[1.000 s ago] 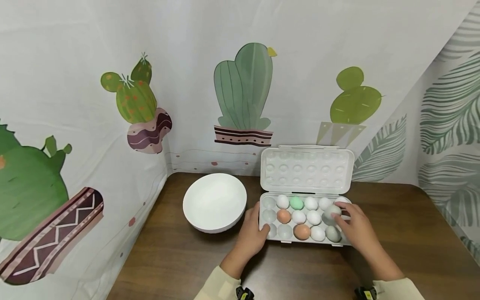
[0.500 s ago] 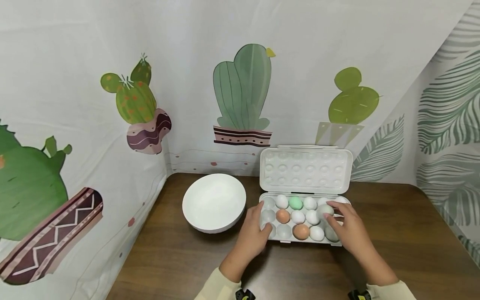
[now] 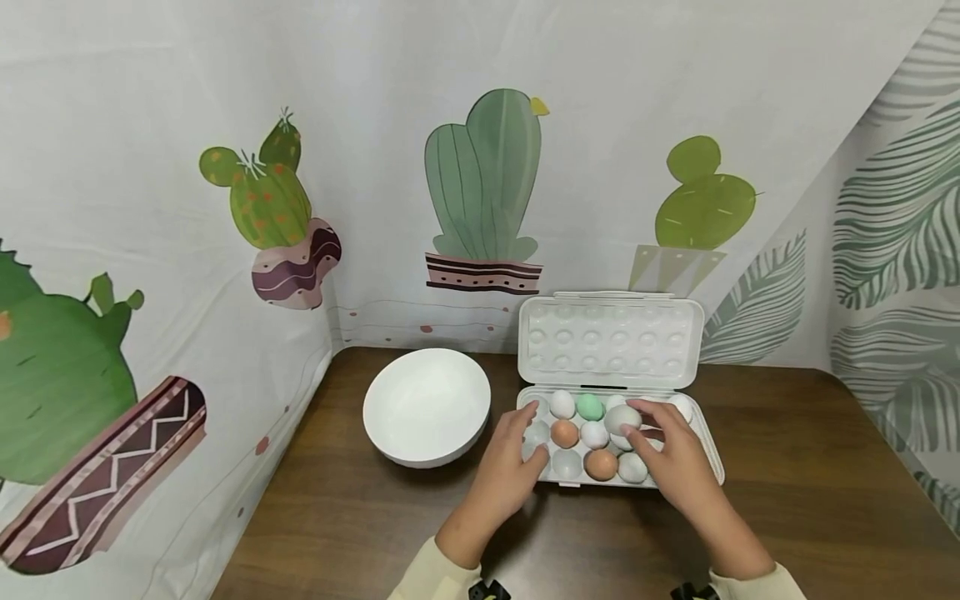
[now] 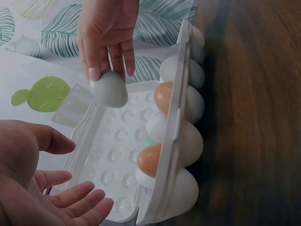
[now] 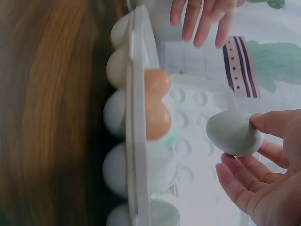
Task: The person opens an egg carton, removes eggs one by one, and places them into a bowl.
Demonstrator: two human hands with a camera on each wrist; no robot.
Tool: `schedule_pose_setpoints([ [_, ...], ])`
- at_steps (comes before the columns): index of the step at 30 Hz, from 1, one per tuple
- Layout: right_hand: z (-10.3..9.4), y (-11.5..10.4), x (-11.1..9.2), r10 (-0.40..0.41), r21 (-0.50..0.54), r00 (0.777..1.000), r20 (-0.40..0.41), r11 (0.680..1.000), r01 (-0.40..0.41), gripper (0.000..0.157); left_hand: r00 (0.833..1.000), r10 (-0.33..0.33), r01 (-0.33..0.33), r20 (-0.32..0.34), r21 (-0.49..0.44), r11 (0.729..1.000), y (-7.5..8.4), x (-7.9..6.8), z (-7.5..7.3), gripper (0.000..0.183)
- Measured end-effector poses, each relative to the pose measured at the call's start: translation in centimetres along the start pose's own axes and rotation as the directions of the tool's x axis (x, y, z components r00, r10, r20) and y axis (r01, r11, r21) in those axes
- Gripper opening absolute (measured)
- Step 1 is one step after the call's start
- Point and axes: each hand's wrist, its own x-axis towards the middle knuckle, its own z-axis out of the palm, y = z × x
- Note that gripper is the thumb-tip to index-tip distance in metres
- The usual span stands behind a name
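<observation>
My right hand (image 3: pixel 681 457) pinches a grey-green egg (image 3: pixel 621 419) between thumb and fingertips, raised above the middle of a white egg carton (image 3: pixel 712 454). The right wrist view shows this egg (image 5: pixel 231 133) clear of the tray. My left hand (image 3: pixel 504 462) hovers at the carton's left end with its fingers spread, and the left wrist view shows nothing in that hand (image 4: pixel 44 181). In the tray sit white eggs (image 3: pixel 562 404), a mint green egg (image 3: pixel 590 407) and two brown eggs (image 3: pixel 601 464). My right hand hides some cups on the right.
A white bowl (image 3: pixel 427 408) stands on the brown wooden table (image 3: pixel 315 517), left of the carton. The carton's lid (image 3: pixel 611 340) leans back open near a cloth backdrop (image 3: pixel 390 208) printed with cacti. Left-hand cups, such as the front cup (image 3: pixel 566 464), are bare.
My right hand has carried the grey-green egg left from the right part of the carton. My left hand has shifted slightly to the right, over the carton's left end.
</observation>
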Motion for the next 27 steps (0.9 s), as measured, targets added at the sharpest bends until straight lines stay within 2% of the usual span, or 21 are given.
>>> schedule_pose_setpoints([
  [6, 0.9, -1.0, 0.0, -0.022, 0.061, 1.0, 0.006, 0.998, 0.022, 0.035, 0.999, 0.05, -0.05, -0.009, -0.009, 0.999, 0.4, 0.1, -0.1, 0.058],
  [15, 1.8, -2.2, -0.2, -0.036, 0.153, 0.999, 0.03, 0.988, 0.031, 0.034, 0.998, 0.057, -0.056, 0.015, -0.046, 0.997, 0.8, -0.1, 0.0, 0.059],
  [27, 3.4, -3.4, -0.1, -0.029, 0.262, 0.995, 0.1, 0.965, 0.002, 0.034, 0.988, 0.143, -0.146, -0.054, -0.058, 0.988, 0.7, 0.0, 0.4, 0.058],
])
